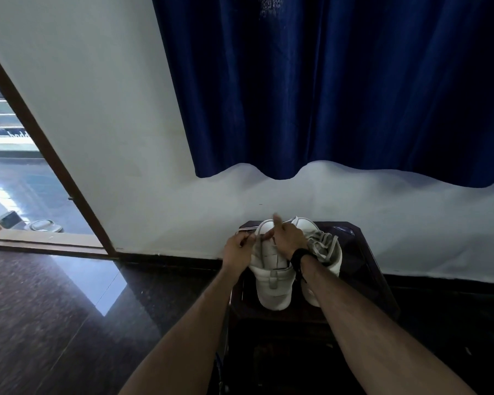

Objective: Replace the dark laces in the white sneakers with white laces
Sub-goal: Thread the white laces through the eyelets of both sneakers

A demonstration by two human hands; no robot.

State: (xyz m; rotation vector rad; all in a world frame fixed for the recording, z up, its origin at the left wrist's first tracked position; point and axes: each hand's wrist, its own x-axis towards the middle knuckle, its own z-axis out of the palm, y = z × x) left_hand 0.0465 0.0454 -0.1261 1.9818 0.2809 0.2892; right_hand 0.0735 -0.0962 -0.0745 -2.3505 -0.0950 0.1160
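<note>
Two white sneakers stand side by side on a small dark table (362,252), heels toward me. On the left sneaker (273,283) a lace (257,238) runs across the front eyelets. My left hand (237,252) pinches that lace at the shoe's left side. My right hand (287,238) sits over the toe end and pinches the lace there, one finger raised. The right sneaker (330,249) carries loose grey laces (322,242) and is partly hidden behind my right wrist, which wears a black band.
A white wall and a dark blue curtain (340,95) rise just behind the table. Glossy dark floor (69,309) spreads to the left. An open doorway (26,181) at far left shows a pale sandal (43,225) outside.
</note>
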